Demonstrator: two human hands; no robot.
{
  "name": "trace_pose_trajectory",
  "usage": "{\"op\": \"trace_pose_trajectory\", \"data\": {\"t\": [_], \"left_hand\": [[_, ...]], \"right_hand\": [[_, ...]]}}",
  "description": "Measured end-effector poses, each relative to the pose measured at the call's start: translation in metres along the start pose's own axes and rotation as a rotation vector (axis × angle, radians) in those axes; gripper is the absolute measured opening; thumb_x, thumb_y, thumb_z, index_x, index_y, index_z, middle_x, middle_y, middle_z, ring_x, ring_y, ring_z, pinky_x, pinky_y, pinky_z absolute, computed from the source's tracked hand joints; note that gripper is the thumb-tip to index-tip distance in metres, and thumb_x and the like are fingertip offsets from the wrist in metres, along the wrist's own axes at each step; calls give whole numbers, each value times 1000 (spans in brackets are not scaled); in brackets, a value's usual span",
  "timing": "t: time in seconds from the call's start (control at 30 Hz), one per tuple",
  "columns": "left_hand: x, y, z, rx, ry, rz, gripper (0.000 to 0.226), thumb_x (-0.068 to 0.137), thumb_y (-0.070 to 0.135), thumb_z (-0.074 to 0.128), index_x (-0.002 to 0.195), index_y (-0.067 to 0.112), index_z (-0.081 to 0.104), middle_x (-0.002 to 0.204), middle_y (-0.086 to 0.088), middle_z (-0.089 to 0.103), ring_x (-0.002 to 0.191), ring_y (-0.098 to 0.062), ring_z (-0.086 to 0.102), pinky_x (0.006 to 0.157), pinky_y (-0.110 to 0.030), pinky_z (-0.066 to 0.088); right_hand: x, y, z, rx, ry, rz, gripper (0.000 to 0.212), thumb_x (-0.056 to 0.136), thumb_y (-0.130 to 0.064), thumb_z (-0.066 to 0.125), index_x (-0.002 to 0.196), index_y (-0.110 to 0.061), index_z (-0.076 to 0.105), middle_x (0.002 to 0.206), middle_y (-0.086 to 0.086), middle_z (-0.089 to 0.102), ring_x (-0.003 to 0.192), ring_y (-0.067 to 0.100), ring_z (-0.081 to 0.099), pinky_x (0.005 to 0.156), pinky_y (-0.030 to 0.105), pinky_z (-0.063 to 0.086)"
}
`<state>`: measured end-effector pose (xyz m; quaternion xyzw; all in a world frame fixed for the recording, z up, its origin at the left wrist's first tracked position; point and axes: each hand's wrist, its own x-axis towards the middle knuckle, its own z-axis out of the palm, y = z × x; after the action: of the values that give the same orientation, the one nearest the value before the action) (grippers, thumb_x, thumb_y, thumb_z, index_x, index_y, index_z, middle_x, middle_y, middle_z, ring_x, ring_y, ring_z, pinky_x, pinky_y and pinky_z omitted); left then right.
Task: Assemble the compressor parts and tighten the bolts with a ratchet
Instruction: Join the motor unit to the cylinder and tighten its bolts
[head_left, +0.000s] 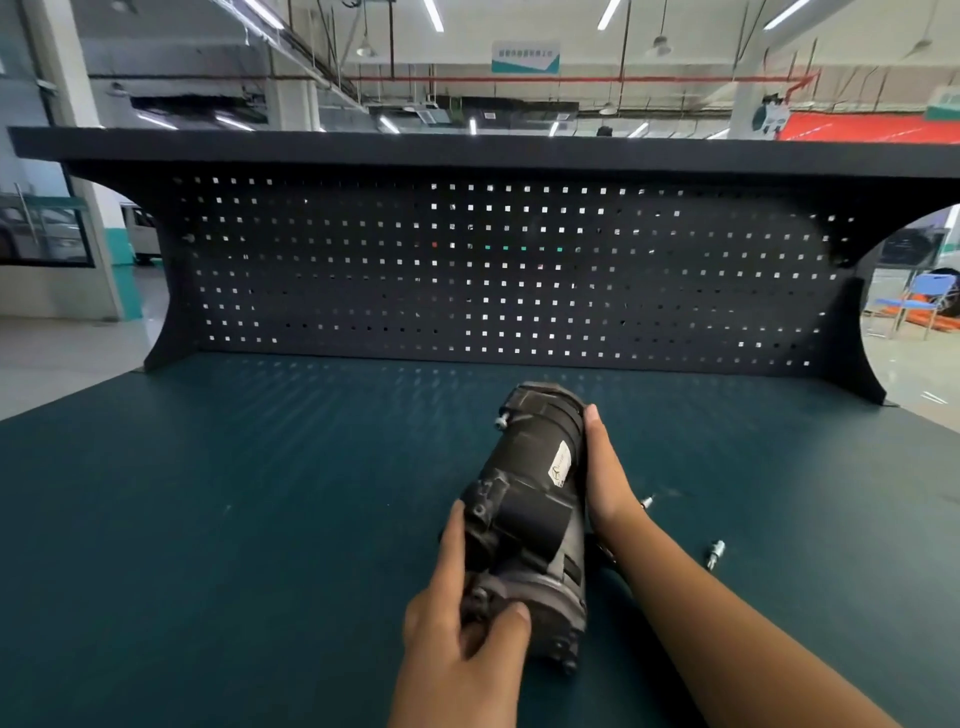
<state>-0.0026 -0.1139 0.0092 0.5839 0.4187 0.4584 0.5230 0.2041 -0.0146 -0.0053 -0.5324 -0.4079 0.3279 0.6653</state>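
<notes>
The compressor (530, 514) is being held on the dark green bench (234, 519) before a black pegboard (467, 270), its near end being gripped by curled fingers of the left hand (462, 623), its right side being pressed by straight fingers of the right hand (605, 478).

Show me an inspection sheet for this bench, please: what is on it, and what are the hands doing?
Surface: dark green mat, a few pale specks.
Job's things: black compressor between the hands, protruding bolt at its far end; loose bolt and second bolt lie on the mat to its right; no ratchet seen.
Clutter: nothing seen.
Hands: left hand grips the compressor's near end; right hand lies straight along its right side.
Cables: nothing seen.
Surroundings: black pegboard behind the bench; blue chair far right.
</notes>
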Motion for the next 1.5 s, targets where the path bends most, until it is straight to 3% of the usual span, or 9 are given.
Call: {"op": "trace_pose_trajectory", "data": {"t": [0.17,0.3,0.43,0.6,0.8,0.97,1.13,1.3,1.5], "left_hand": [[-13,-1,13,-32,-77,28,84,80,-8,56,127,57,31,112,5,51,74,9,62,69,-3,45],[-16,-7,12,22,-104,90,83,82,-7,55,123,60,27,110,7,51,82,-8,67,64,-2,44],[-11,-11,-2,78,-146,118,83,85,-3,53,124,63,21,96,15,62,63,-4,66,56,-11,47],[9,-19,-20,136,-102,115,55,88,4,52,112,52,46,96,18,58,69,-7,67,80,-39,53],[41,-21,-19,42,-235,68,33,97,29,40,104,54,60,120,25,57,118,-3,51,106,-34,37],[38,-26,-8,-206,-290,-15,42,99,27,31,97,46,69,105,1,71,95,-18,69,66,-23,55],[31,-20,-2,-245,-238,-20,36,100,26,30,101,39,64,96,5,73,87,-12,70,58,-16,53],[18,-19,6,-92,-209,75,32,90,44,36,92,66,59,97,33,65,101,3,61,95,-29,47],[8,-13,21,-45,-171,82,37,91,42,37,80,74,53,99,33,61,104,-3,60,98,-36,46]], "right_hand": [[3,-1,-4,51,18,73,65,75,-75,42,123,-34,60,113,1,69,101,15,66,98,41,46],[-5,-9,-9,-135,49,78,59,85,-74,27,113,-36,62,89,-17,72,71,-8,65,59,13,47],[-30,-11,-19,-190,170,0,54,94,-59,27,136,-29,44,137,-12,48,120,6,49,101,30,39],[-98,-22,-32,-120,219,-146,19,93,-46,46,103,-33,57,107,-8,66,97,5,63,81,31,49],[-149,-18,-18,-371,-239,-287,75,67,-46,72,133,-36,39,123,-27,58,115,-6,53,89,8,40],[-145,-22,-14,-388,-223,-297,79,66,-39,78,134,-44,38,119,-24,62,111,-1,58,91,14,44],[-143,-21,-24,-288,-232,-250,98,56,-51,84,139,-34,34,128,-24,56,121,1,52,94,15,42],[-137,-21,-32,-213,-243,-234,91,51,-56,85,127,-19,50,122,-3,64,115,16,59,95,28,46],[-129,-17,-32,-190,-132,-227,94,40,-64,85,116,-18,54,112,-3,68,107,14,63,91,32,49]]}}
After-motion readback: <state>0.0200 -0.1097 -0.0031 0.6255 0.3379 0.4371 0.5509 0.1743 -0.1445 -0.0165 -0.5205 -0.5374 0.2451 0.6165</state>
